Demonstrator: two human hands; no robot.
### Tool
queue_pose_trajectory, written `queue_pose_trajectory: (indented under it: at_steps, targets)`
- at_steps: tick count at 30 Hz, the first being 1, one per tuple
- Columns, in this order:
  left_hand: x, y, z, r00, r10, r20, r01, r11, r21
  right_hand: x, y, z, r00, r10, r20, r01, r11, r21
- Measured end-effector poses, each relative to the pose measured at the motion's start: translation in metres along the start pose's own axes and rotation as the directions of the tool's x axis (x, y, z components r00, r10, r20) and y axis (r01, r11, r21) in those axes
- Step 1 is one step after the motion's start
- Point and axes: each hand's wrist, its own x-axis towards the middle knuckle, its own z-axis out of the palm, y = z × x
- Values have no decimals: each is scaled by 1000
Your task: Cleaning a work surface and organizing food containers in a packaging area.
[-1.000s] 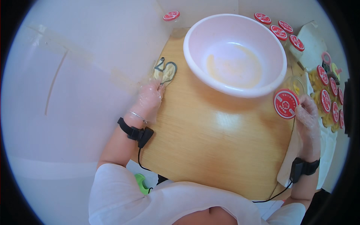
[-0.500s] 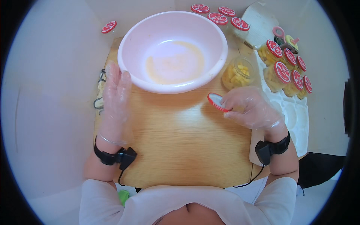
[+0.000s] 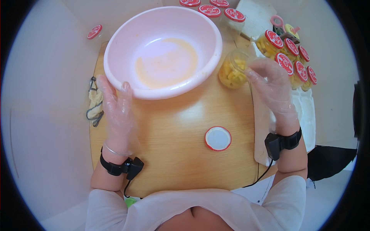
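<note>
An uncapped glass jar (image 3: 232, 73) of yellow fruit pieces stands right of the pink basin (image 3: 110, 73). My right hand (image 3: 273, 82), in a clear plastic glove, has thumb and fingers closed at the jar's right side near its rim. Below, the red-edged lid (image 3: 218, 138) lies on the table with its white inside up. My left hand (image 3: 117, 106), gloved too, is open by the basin's lower left rim, fingers stretched and thumb apart. Whether it touches the rim I cannot tell. The basin's bottom has a shallow yellowish liquid or stain.
Several lidded jars of yellow fruit (image 3: 273, 40) stand at right by a white foam tray (image 3: 304, 107). Red-lidded jars (image 3: 234, 19) line the back, another (image 3: 95, 32) the back left. A pale cloth item with dark trim (image 3: 95, 101) lies at the left edge.
My right hand has let go of the lid, now on the table, and moved up to the uncapped jar. My left hand's fingers have spread. The whole view has shifted slightly.
</note>
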Motion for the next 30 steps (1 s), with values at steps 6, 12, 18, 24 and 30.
queue_pose_trajectory:
  at_steps: [6, 12, 18, 24, 30]
  targets:
    - [1, -3, -2, 951, -308, 0, 264, 815, -515, 9, 9, 7, 999, -54, 5, 54, 986, -160]
    - [5, -23, -1, 937, -347, 44, 315, 784, -535, 0, 15, 2, 996, 59, 65, -51, 991, -124]
    - [11, -27, -3, 936, -349, 34, 294, 726, -622, 7, 12, 5, 997, 21, 69, -11, 991, -133]
    - [18, -8, -12, 951, -306, -47, 228, 794, -564, 9, 15, 7, 999, -40, 15, 42, 990, -131]
    - [11, -4, -26, 924, -374, -80, 273, 793, -545, 6, 12, 4, 993, -107, 45, 113, 980, -164]
